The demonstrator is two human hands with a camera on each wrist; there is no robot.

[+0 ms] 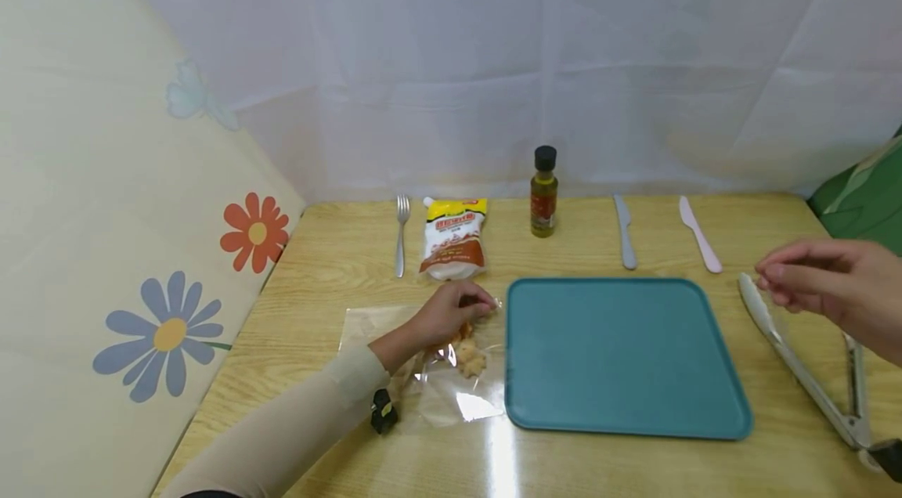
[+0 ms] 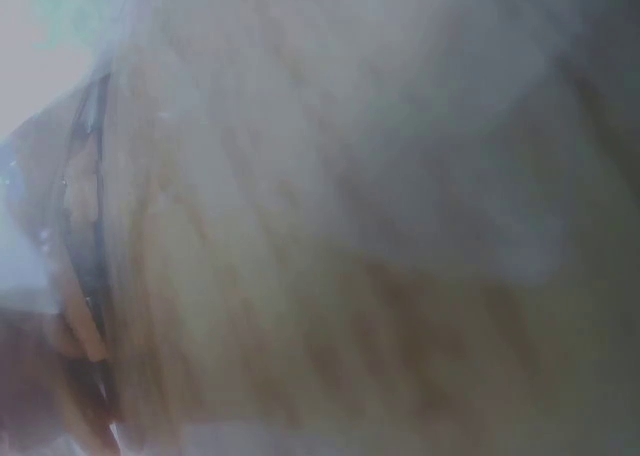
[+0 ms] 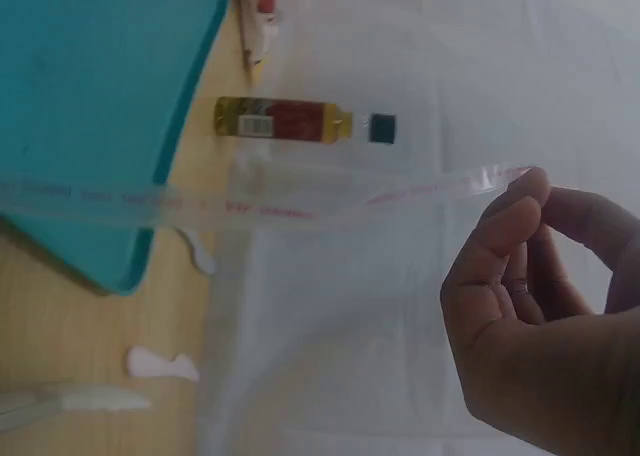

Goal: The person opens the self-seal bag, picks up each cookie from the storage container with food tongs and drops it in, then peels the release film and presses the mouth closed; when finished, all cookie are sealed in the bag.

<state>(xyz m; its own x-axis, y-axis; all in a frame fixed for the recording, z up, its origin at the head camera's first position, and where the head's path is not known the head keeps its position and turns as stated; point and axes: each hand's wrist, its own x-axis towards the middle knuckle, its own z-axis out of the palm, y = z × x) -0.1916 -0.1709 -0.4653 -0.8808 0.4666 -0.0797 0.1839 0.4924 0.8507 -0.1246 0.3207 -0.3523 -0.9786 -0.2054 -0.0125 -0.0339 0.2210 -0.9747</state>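
Note:
My left hand is over a clear plastic bag on the table and pinches its edge between thumb and fingers. Several light-brown, cookie-like pieces show through the film beside the hand. My right hand is raised at the right, above the metal tongs. In the right wrist view, its thumb and finger pinch the end of a long, clear strip with red print. That strip stretches left across the view; its far end is out of sight. The left wrist view is mostly blurred film.
A teal tray lies between the hands. Behind are a fork, a white bag with red and yellow print, an oil bottle, a grey knife and a pink knife. Cloth walls border the table.

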